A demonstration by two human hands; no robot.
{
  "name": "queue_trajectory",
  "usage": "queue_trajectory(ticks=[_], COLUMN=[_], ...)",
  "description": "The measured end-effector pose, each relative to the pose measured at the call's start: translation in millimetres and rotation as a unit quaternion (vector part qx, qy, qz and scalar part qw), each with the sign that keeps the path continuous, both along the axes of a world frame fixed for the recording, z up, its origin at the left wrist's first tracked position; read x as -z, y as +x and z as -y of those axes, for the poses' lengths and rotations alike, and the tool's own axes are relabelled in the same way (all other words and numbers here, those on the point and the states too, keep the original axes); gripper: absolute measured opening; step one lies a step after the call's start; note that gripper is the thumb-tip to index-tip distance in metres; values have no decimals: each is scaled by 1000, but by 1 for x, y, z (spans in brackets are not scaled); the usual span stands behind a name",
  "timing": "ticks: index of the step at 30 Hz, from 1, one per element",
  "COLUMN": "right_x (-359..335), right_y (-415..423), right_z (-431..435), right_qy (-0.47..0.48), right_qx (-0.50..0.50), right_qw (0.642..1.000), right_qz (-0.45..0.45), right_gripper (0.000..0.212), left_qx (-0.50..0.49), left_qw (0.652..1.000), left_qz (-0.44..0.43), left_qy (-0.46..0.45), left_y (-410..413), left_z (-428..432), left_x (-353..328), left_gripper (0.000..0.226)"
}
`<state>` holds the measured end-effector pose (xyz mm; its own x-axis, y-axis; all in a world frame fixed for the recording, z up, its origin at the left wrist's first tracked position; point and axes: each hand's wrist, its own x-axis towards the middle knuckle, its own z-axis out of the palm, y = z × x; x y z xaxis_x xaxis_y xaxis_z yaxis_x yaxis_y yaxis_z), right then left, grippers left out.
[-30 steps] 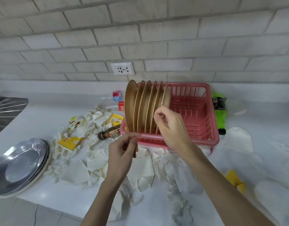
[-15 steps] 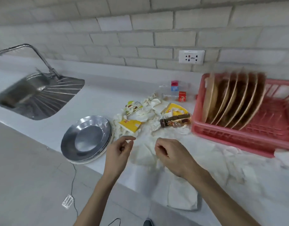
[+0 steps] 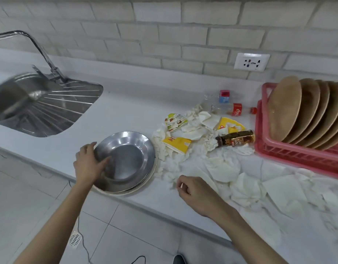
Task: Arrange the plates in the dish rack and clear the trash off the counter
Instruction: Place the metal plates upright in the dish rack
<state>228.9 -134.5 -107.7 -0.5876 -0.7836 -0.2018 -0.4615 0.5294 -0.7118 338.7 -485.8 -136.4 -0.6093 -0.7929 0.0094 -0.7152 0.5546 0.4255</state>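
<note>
The stack of steel plates [image 3: 126,161] lies flat on the white counter [image 3: 126,103], near its front edge and well apart from the pink dish rack [image 3: 290,155], on the rack's sink side. The top plate is round, shallow and shiny, with a broad rim and a darker flat well. A second steel rim peeks out beneath it, and a cream-coloured edge shows at the very bottom.

My left hand [image 3: 88,162] grips the rim on the side farthest from the rack, with my thumb laid inside the well and my fingers wrapped round the outer edge. I cannot tell how many plates it has. My right hand [image 3: 194,189] hovers over the counter's front edge, between the stack and the rack, with its fingers curled into the palm and holding nothing.

Crumpled white tissue [image 3: 221,166] is strewn from the stack to the foot of the rack. Among it lie a yellow wrapper [image 3: 176,143] and a brown bottle [image 3: 234,141] on its side, just beside the rack. A cola bottle [image 3: 233,111] lies further back, its red cap toward the rack.

Brown plates [image 3: 297,111] stand on edge in the rack, in a leaning row. The steel sink [image 3: 40,109] and its faucet [image 3: 31,42] are farthest from the rack.
</note>
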Motion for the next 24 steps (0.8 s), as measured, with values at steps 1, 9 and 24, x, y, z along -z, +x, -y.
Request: queue_trajectory(ticks=[1,9,24], right_x=[0,-2,-12], right_y=[0,0,-10], right_z=[0,11,42], right_qy=[5,-6,-83], right_qx=[4,31,81], right_qw=[1000,999,993], right_qz=[4,34,-10], right_gripper=[12,22,43], left_qx=[-11,-23,-120], left_qw=[1000,980,897], left_qz=[12,-98,-407], left_qy=[27,173,121], left_y=[0,-3,-22], left_z=[10,20,60], left_x=[4,4,-45], left_gripper=[82,69,46])
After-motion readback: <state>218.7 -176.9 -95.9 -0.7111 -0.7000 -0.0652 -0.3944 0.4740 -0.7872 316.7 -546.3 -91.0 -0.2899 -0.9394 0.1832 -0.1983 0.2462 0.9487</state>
